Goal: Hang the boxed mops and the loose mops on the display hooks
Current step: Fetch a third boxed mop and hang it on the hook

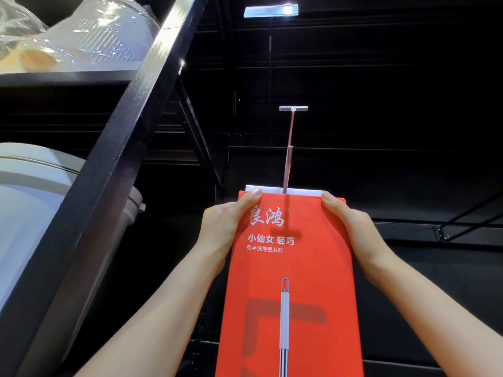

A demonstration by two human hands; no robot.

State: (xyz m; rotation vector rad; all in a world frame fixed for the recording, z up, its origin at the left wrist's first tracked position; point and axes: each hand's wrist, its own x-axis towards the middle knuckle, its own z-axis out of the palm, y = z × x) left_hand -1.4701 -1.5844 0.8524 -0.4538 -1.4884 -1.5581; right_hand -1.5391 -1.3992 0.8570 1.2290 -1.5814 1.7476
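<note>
A tall red cardboard box (294, 268), flat-faced and printed with white characters and a mop picture, fills the lower centre of the frame. The left hand (223, 224) grips its upper left edge, thumb laid on the front; the right hand (351, 227) grips the upper right edge the same way. A thin, shiny metal hook (288, 151) with a small flat plate at its far end runs from mid-frame to the box's top edge. At left, a black shelf (109, 148) carries a smooth grey bin (32, 202) below and crinkled plastic-wrapped goods (89, 36) in the upper left.
</note>
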